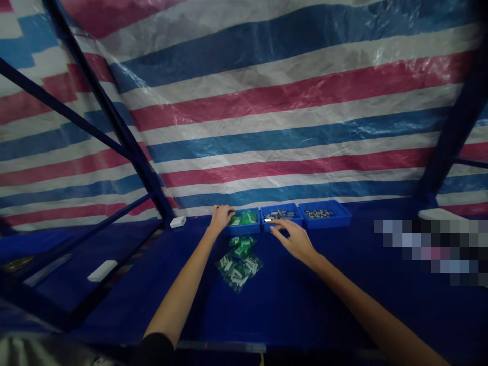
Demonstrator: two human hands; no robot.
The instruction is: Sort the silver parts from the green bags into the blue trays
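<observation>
My left hand [221,218] is at the left side of a blue bin [244,229] of small green plastic bags [247,218]. Its fingers curl over the rim, and their tips are partly hidden. At the front of the middle blue bin [295,207], my right hand [295,240] has its thumb and forefinger brought together. A short, shiny metal piece [268,220] shows at those fingertips. Small metal cylinders [281,214] lie loose in that bin. Several clear packets with pale parts [238,269] and greenish bags [243,246] lie on the table between my forearms.
A third blue bin [345,218] with small metal parts [319,214] stands at the right of the row. One white block [177,221] sits near the frame post, another [102,271] farther left. Striped sheeting [285,107] hangs behind the blue table [305,310].
</observation>
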